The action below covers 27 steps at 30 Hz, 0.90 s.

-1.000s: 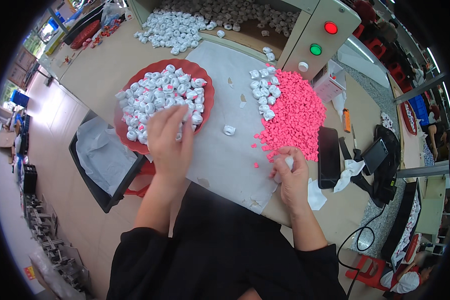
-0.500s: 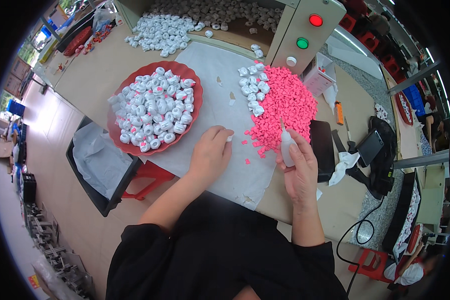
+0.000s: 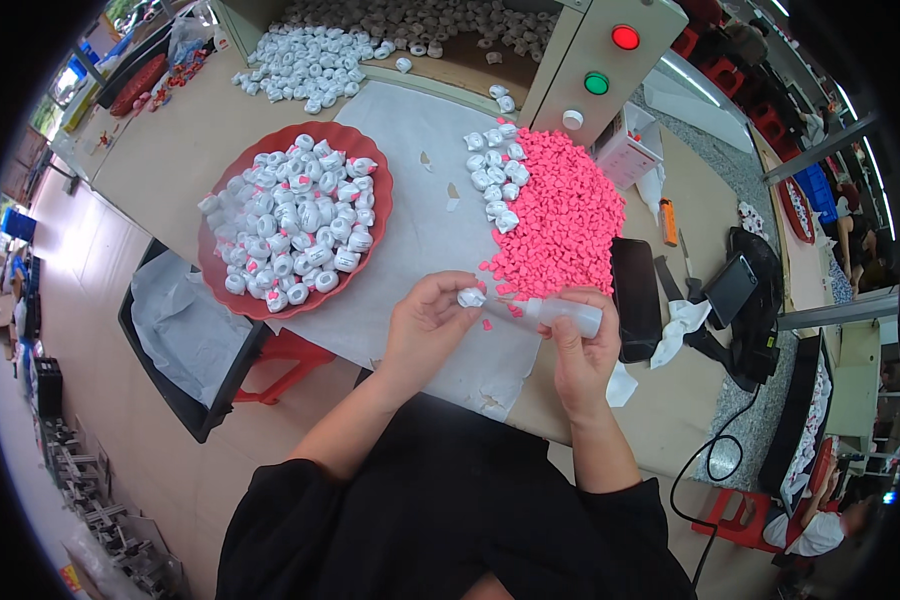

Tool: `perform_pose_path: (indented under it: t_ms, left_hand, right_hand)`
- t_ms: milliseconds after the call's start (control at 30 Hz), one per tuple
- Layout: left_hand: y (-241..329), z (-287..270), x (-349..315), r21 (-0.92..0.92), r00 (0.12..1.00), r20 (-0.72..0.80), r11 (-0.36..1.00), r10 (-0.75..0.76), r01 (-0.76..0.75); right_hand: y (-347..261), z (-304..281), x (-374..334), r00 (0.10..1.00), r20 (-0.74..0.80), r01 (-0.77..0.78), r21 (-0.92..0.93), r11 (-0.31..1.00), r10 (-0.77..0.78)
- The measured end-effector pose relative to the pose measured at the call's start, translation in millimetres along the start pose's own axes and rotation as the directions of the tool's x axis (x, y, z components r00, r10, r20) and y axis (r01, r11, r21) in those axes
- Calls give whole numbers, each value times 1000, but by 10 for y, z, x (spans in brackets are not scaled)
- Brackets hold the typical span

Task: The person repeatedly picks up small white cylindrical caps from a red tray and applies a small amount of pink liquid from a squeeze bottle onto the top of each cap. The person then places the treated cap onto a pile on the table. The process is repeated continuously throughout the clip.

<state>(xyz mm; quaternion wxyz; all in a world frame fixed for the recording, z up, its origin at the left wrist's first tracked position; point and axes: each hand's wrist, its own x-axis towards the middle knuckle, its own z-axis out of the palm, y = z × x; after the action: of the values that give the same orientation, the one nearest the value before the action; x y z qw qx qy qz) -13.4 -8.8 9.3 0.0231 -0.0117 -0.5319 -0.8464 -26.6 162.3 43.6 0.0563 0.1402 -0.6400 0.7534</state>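
Note:
In front of my body, my left hand (image 3: 422, 330) pinches a small white rounded piece (image 3: 471, 298) between thumb and fingertips. My right hand (image 3: 583, 365) grips a small white squeeze bottle (image 3: 575, 318) lying nearly level, its thin needle tip pointing left at that piece. Whether the tip touches it is too small to tell. Just beyond the bottle spreads a heap of tiny pink pieces (image 3: 565, 200). Several white rounded pieces (image 3: 492, 182) lie along the heap's left side. A red scalloped bowl (image 3: 382, 215) on the left is piled with white pieces, some showing pink bits.
White paper (image 3: 425, 125) covers the table's middle. A cabinet (image 3: 570, 75) with coloured buttons stands at the back, more white pieces (image 3: 305, 60) before it. On the right lie a dark flat phone-like object (image 3: 636, 300), an orange lighter (image 3: 668, 222) and a black bag (image 3: 760, 320).
The bottle has tipped from upright to nearly level, its needle now toward my left hand. My left hand has shifted slightly right and lower, turning the white piece into view.

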Motion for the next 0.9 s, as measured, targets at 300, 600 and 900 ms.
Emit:
perform_pose_path:
  t_ms: [300, 600, 900]
  left_hand:
    - [22, 17, -16, 39, 1000, -9, 999, -5, 5]
    - [24, 19, -13, 45, 1000, 0, 999, -5, 5]
    - [0, 16, -7, 52, 1000, -2, 999, 5, -5]
  right_hand:
    - [104, -54, -38, 977, 130, 203, -286, 936, -172]
    - [103, -33, -15, 960, 167, 268, -322, 908, -225]
    - [116, -34, -14, 962, 165, 260, -312, 914, -217]
